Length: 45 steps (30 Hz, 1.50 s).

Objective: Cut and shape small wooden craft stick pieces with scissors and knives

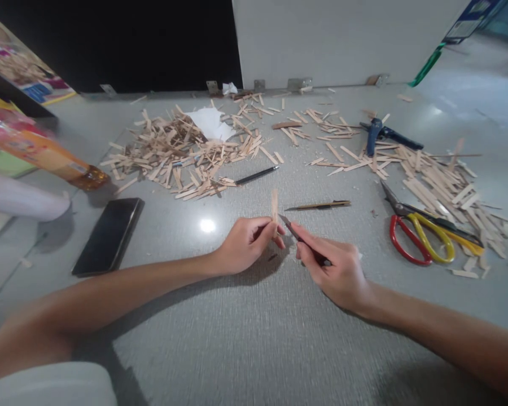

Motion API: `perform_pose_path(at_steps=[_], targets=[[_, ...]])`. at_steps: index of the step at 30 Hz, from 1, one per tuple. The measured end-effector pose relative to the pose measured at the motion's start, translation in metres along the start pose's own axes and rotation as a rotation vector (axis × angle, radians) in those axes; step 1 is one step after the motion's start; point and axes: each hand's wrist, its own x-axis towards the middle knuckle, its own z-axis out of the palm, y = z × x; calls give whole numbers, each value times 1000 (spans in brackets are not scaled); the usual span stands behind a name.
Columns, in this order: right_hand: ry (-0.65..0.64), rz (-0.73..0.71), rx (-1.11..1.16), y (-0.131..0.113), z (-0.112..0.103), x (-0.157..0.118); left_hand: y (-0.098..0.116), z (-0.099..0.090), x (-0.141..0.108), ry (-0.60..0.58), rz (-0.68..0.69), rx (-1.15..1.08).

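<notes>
Left hand (246, 242) pinches flat pale wooden strip (275, 202) upright, seemingly for steadiness; right hand (336, 269) clasps slim dark knife (292, 230), strip's four o'clock.

On the tabletop (237, 338), the left hand (248, 242) holds a wood strip (274, 203); the knife (294, 231), in the right hand (334, 268), lies just to its right. Behind the hands rest a pen (257, 175) and, nearer and farther right, a slim tool (322, 206). Left: a phone (109, 237); behind the pen, a heap of wood pieces (152, 152) with paper (211, 123) on it. Right: scissors (402, 209) before a second heap (434, 177), a hand tool (375, 135) at its rear left. Upright panels (342, 39) stand behind all.
</notes>
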Motion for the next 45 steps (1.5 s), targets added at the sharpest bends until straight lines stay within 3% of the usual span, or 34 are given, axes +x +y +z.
perform_pose_path(at_steps=[13, 45], targets=[[23, -42, -49, 2, 4, -3, -1, 1, -1, 58, 112, 203], [45, -106, -97, 5, 6, -5, -2, 1, -3, 76, 201, 262]])
